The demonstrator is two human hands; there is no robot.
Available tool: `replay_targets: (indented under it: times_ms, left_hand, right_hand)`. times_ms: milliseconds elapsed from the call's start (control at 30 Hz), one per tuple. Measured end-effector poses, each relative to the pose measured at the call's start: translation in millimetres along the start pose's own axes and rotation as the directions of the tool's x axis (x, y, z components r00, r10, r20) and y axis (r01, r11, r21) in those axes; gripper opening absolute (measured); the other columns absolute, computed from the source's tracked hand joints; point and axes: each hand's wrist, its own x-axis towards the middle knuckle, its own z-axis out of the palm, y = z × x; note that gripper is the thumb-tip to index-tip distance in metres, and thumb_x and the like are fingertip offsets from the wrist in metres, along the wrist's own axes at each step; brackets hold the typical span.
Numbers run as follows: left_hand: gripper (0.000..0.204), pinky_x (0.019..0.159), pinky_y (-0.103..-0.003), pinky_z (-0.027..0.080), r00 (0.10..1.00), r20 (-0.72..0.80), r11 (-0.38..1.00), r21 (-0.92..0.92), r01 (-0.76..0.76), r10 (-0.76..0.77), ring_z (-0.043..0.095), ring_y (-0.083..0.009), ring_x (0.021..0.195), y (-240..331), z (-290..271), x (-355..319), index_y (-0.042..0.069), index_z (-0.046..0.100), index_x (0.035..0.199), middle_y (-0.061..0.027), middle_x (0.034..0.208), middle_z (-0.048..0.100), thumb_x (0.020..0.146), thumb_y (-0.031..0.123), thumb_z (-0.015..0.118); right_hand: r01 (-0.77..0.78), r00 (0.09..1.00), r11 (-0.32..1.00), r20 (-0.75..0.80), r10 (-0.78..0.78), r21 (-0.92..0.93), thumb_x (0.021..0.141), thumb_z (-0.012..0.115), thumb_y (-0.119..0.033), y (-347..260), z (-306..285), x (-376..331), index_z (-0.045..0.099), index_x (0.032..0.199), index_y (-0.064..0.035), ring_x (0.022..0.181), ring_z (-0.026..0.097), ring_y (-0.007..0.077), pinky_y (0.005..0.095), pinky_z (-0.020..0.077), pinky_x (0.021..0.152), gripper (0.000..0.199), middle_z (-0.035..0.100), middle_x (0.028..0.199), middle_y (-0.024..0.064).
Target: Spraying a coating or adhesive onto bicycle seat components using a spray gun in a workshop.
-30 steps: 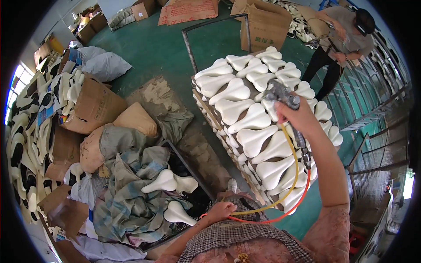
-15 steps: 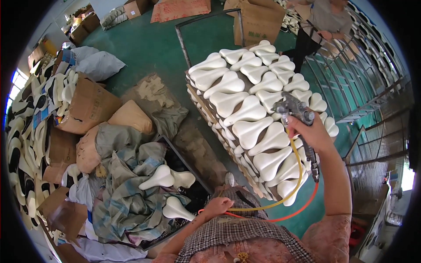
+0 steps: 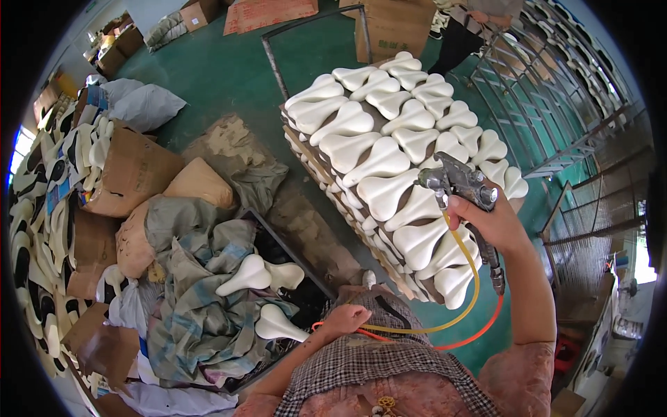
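Note:
My right hand (image 3: 484, 215) grips a metal spray gun (image 3: 458, 182), held above a cart load of white bicycle saddles (image 3: 385, 194). The gun's nozzle end points left, over the saddles. A yellow hose (image 3: 464, 309) and an orange hose (image 3: 458, 345) hang from the gun and loop back toward my waist. There my left hand (image 3: 347, 318) is closed around the yellow hose in front of my checked apron (image 3: 333, 365). The orange hose runs behind my left wrist.
A metal cart handle (image 3: 272, 64) rises at the load's far end. Left, a black-edged bin (image 3: 288, 243) holds crumpled sheeting (image 3: 201, 299) and a few saddles (image 3: 249, 275). Cartons (image 3: 135, 167) stand beyond it. A metal rack (image 3: 531, 115) and another person (image 3: 462, 38) are far right.
The spray gun in my right hand has moved nearer to me over the saddles. The whole view has shifted slightly. My left hand stays at my waist.

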Motion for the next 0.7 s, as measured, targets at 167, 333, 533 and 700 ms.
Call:
replay_targets:
  times_ms: [167, 333, 533, 700]
  left_hand:
    - [0.033, 0.059, -0.036, 0.044, 1.0, 0.022, 0.998, 0.056, -0.017, 0.016, 0.059, -0.0292, 0.066, 7.8, 12.3, 9.3, 0.002, 0.062, 0.084, -0.0161, 0.071, 0.061, 0.085, 0.033, 0.051]
    - [0.03, 0.059, -0.034, 0.045, 0.999, 0.043, 0.998, 0.057, -0.012, 0.01, 0.06, -0.0274, 0.066, 14.2, 39.9, 15.9, 0.003, 0.062, 0.084, -0.0142, 0.072, 0.061, 0.085, 0.031, 0.052]
    - [0.031, 0.06, -0.035, 0.045, 0.998, 0.069, 0.994, 0.107, -0.003, -0.004, 0.059, -0.0314, 0.067, 24.1, 82.1, 13.2, 0.003, 0.062, 0.083, -0.0161, 0.072, 0.06, 0.084, 0.033, 0.052]
    - [0.033, 0.06, -0.04, 0.043, 1.0, 0.006, 0.994, 0.108, -0.01, 0.009, 0.058, -0.0341, 0.069, 24.3, 114.6, 5.7, 0.003, 0.062, 0.082, -0.0173, 0.072, 0.06, 0.083, 0.035, 0.051]
  right_hand:
    - [0.017, 0.99, 0.999, -0.142, -0.021, -0.027, 0.081, 0.063, -0.019, 11.0, -24.5, -8.7, 0.055, 0.086, -0.0016, 0.055, 0.053, 0.0078, 0.0217, 0.0418, 0.054, 0.019, 0.056, 0.06, 0.0009]
    - [-0.048, 0.976, 0.992, -0.217, 0.021, -0.116, 0.083, 0.06, -0.014, 24.4, -56.0, -26.7, 0.055, 0.085, -0.0002, 0.057, 0.056, 0.0111, 0.0244, 0.0454, 0.057, 0.015, 0.058, 0.064, 0.0042]
    - [-0.012, 0.994, 0.998, -0.109, 0.004, -0.068, 0.082, 0.062, -0.019, 43.8, -69.9, -56.2, 0.055, 0.093, -0.0015, 0.055, 0.053, 0.007, 0.0209, 0.0425, 0.053, 0.022, 0.054, 0.064, -0.0006]
    - [-0.019, 0.997, 1.0, -0.077, 0.018, -0.011, 0.081, 0.064, -0.019, 52.1, -71.3, -76.1, 0.054, 0.093, -0.0013, 0.057, 0.054, 0.007, 0.0211, 0.0427, 0.054, 0.023, 0.055, 0.067, -0.0007]
